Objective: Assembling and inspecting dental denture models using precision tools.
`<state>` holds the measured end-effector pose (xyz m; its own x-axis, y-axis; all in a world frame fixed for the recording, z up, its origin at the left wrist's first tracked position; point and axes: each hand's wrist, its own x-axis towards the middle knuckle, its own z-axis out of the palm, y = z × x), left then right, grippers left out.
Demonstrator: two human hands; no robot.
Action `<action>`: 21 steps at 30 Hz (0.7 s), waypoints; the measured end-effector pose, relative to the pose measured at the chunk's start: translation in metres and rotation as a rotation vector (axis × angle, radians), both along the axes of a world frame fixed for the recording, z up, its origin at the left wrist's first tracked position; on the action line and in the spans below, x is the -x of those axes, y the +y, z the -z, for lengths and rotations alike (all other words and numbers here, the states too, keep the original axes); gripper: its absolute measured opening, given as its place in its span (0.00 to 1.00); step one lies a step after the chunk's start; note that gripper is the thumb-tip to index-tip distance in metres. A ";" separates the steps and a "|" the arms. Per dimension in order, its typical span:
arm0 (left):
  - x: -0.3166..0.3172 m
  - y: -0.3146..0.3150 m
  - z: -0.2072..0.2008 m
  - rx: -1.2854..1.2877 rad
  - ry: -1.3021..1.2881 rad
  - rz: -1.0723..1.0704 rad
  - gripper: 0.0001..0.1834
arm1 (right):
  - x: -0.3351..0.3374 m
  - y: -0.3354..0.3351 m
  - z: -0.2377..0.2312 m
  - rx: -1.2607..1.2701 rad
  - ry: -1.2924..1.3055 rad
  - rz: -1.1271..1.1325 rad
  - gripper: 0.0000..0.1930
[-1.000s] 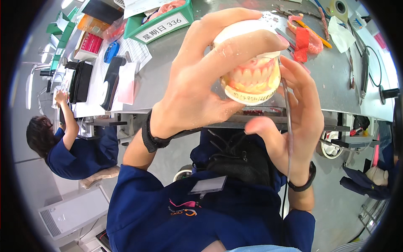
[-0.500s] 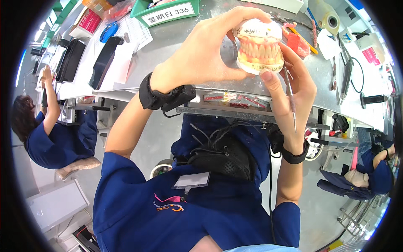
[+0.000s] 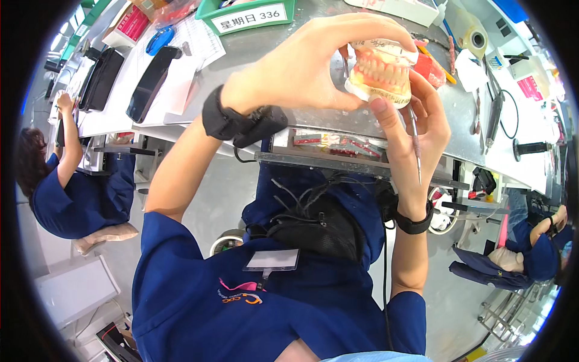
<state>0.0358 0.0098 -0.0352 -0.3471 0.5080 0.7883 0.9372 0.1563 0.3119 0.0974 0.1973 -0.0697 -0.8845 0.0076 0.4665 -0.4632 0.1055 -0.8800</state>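
Observation:
A dental model (image 3: pixel 381 73), with tooth rows set in pink wax between white plaster bases, is held up over the bench in both hands. My left hand (image 3: pixel 295 69) arches over it, fingers curled on the upper base and thumb by the lower one. From below and the right, my right hand (image 3: pixel 416 133) supports the lower base with its thumb and fingers. A slim metal carving tool (image 3: pixel 417 145) lies across that same palm, pointing down toward the wrist. The upper and lower teeth meet, seen tilted from the front.
A green tray (image 3: pixel 247 18) with a label stands at the back, beside a blue ring (image 3: pixel 160 40) and a black case (image 3: pixel 151 84). Pink wax (image 3: pixel 429 71) and a handpiece (image 3: pixel 496 120) lie on the right. An open drawer (image 3: pixel 338 145) sits below my hands. Co-workers sit on both sides.
The dental model has shifted slightly right and down and tipped, its upper base now showing less. My left fingers have slid further across its top. Both hands keep their hold.

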 end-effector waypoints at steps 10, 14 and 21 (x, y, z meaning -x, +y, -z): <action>0.063 -0.008 -0.017 -0.026 -0.579 0.083 0.42 | 0.008 -0.002 0.032 -0.219 0.167 0.134 0.36; 0.072 0.001 0.009 -0.128 -0.787 0.051 0.21 | 0.006 0.001 0.031 -0.284 0.163 0.161 0.37; 0.065 0.004 0.012 -0.154 -0.775 0.119 0.11 | -0.001 0.008 0.029 -0.510 0.186 0.241 0.37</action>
<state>-0.0292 0.0139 -0.0470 -0.7755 0.4812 0.4088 0.4522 -0.0286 0.8915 0.0986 0.2056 -0.0991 -0.7884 -0.0677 0.6114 -0.5155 0.6151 -0.5966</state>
